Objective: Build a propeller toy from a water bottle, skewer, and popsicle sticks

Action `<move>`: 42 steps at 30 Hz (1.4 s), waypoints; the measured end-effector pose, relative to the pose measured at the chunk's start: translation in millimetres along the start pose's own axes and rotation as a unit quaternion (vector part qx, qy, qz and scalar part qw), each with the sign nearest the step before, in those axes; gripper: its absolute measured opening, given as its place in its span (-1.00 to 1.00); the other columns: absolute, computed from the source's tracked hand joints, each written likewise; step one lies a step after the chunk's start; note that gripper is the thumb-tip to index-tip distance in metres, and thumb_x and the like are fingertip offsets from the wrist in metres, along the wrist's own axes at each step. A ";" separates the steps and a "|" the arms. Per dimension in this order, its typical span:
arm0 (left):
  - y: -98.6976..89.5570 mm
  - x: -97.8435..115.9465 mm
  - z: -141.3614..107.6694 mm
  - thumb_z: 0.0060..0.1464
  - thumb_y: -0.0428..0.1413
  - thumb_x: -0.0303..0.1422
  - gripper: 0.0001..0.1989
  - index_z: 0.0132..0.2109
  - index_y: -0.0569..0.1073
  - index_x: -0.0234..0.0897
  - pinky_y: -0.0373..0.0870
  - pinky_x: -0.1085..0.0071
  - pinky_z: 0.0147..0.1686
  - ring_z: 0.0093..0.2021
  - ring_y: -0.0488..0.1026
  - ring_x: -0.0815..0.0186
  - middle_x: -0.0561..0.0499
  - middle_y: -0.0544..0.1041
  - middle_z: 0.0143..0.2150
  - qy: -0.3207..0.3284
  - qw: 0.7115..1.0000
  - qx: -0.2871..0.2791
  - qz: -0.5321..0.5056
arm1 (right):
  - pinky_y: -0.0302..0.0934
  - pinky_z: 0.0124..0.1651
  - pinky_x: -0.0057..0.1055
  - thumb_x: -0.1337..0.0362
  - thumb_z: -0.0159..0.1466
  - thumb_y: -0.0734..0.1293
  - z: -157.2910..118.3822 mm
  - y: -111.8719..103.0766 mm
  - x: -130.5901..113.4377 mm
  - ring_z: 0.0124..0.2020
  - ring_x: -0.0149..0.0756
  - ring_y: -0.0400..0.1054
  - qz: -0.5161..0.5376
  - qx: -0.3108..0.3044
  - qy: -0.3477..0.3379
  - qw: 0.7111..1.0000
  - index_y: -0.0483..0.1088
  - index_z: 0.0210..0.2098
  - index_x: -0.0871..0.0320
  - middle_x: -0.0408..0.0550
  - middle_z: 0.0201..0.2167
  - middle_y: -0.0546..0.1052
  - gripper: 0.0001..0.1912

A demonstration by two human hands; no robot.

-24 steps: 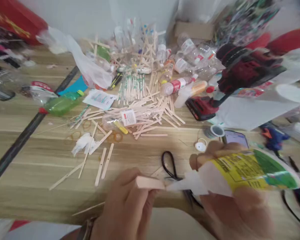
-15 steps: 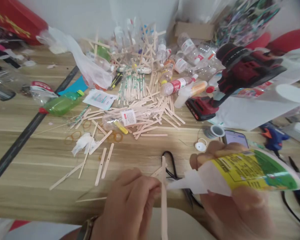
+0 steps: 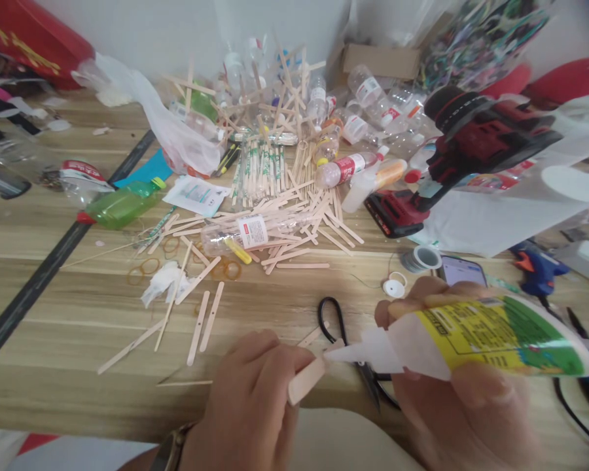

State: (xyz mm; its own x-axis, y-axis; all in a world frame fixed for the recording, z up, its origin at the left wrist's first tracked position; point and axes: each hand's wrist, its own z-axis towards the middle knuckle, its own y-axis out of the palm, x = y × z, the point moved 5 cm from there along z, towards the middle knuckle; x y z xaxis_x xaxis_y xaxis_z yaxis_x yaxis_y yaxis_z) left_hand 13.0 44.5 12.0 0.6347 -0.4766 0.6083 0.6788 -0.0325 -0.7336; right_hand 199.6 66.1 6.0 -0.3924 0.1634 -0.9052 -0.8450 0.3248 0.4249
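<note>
My left hand (image 3: 255,392) is closed on a popsicle stick (image 3: 308,381), which points toward the lower left with its near end foreshortened. In my right hand (image 3: 466,405) lies a glue bottle (image 3: 505,337) with a yellow and green label, tipped nearly level. Its white nozzle tip meets or nearly meets the stick's far end; I cannot tell if they touch. Beneath the nozzle, black-handled scissors (image 3: 368,379) rest on the table, partly hidden by my right hand. A watch strap circles my left wrist.
Loose popsicle sticks (image 3: 199,327) lie left of my hands. Beyond are a clear bottle (image 3: 252,230), a heap of sticks and plastic bottles, and a green bottle (image 3: 125,204). At right stand a red-black cordless drill (image 3: 471,144), a wire spool (image 3: 422,258), a phone (image 3: 464,269) and a blue glue gun (image 3: 540,268).
The stick in my left hand has turned from upright to slanting, its near end swinging up and left. The glue bottle has stayed almost in place. More of the scissors shows now.
</note>
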 end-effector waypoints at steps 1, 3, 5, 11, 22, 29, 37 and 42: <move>-1.1 0.5 2.1 0.21 -0.11 -0.53 -0.80 -0.18 0.34 -0.17 0.38 0.41 -0.27 -0.29 0.45 0.29 0.06 0.49 -0.38 0.006 1.000 0.009 0.006 | 0.30 -0.36 -0.37 0.09 -0.08 0.59 0.6 2.2 0.5 -0.33 -0.26 0.34 -0.002 -0.006 0.008 1.000 0.41 -0.24 -0.06 -0.13 -0.33 0.40 -0.54; -2.2 2.2 8.3 0.24 -0.11 -0.53 -0.81 -0.22 0.32 -0.18 0.36 0.41 -0.31 -0.33 0.44 0.30 0.08 0.48 -0.42 0.027 0.999 0.023 0.020 | 0.32 -0.35 -0.38 0.08 -0.08 0.58 2.7 5.4 -0.1 -0.31 -0.25 0.36 0.002 -0.003 0.005 1.000 0.41 -0.24 -0.06 -0.13 -0.32 0.42 -0.55; -2.7 2.9 16.5 0.26 -0.11 -0.53 -0.82 -0.26 0.31 -0.19 0.33 0.42 -0.37 -0.40 0.42 0.31 0.09 0.47 -0.46 0.045 0.998 0.039 0.033 | 0.34 -0.34 -0.40 0.10 -0.10 0.60 6.1 6.2 -1.9 -0.31 -0.28 0.36 0.005 0.017 -0.008 1.000 0.42 -0.22 -0.06 -0.15 -0.30 0.43 -0.52; -2.4 -3.0 34.0 0.26 -0.10 -0.55 -0.81 -0.17 0.36 -0.21 0.34 0.43 -0.33 -0.36 0.43 0.31 0.04 0.50 -0.38 0.062 0.994 0.089 0.022 | 0.27 -0.49 -0.40 0.12 -0.07 0.59 24.7 16.7 -6.7 -0.46 -0.31 0.33 -0.009 0.003 -0.046 0.999 0.42 -0.25 -0.07 -0.17 -0.36 0.50 -0.57; 7.5 -22.4 32.5 0.19 -0.08 -0.62 -0.77 -0.18 0.38 -0.24 0.31 0.43 -0.39 -0.39 0.38 0.30 0.04 0.45 -0.42 0.047 0.995 0.084 0.042 | 0.09 -0.63 -0.41 0.06 -0.03 0.55 37.6 23.3 17.1 -0.66 -0.37 0.18 -0.024 -0.022 0.002 0.999 0.43 -0.39 -0.01 -0.18 -0.58 0.41 -0.69; 10.2 -26.2 33.3 0.22 -0.06 -0.57 -0.82 -0.18 0.35 -0.21 0.31 0.44 -0.42 -0.41 0.40 0.31 0.05 0.46 -0.42 0.026 0.998 0.054 0.026 | 0.15 -0.58 -0.42 0.07 -0.05 0.55 37.4 22.9 16.3 -0.58 -0.33 0.23 -0.026 -0.022 0.014 0.999 0.42 -0.35 -0.02 -0.17 -0.53 0.40 -0.66; 10.5 -26.4 32.8 0.18 -0.07 -0.61 -0.80 -0.25 0.31 -0.21 0.28 0.45 -0.44 -0.42 0.40 0.32 0.07 0.44 -0.44 0.014 0.999 0.049 0.012 | 0.27 -0.40 -0.38 0.10 0.00 0.53 30.3 12.1 18.6 -0.38 -0.27 0.35 -0.048 -0.048 -0.012 0.998 0.41 -0.26 -0.02 -0.13 -0.31 0.43 -0.65; 12.8 -26.8 31.7 0.14 -0.09 -0.65 -0.77 -0.22 0.30 -0.20 0.30 0.44 -0.41 -0.40 0.40 0.30 0.07 0.45 -0.43 0.010 0.999 0.036 0.020 | 0.26 -0.39 -0.38 0.09 0.02 0.53 29.4 10.4 18.9 -0.38 -0.29 0.34 -0.062 -0.057 -0.014 0.996 0.39 -0.26 0.02 -0.13 -0.30 0.42 -0.64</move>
State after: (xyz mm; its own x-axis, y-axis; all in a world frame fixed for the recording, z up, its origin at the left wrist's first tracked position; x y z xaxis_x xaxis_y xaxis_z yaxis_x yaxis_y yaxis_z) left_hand 16.4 84.7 -4.1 0.6553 -0.4933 0.5720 0.6781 0.0505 -0.7333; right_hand 194.1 99.9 -6.5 -0.2744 0.1547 -0.9491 -0.9225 0.2361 0.3053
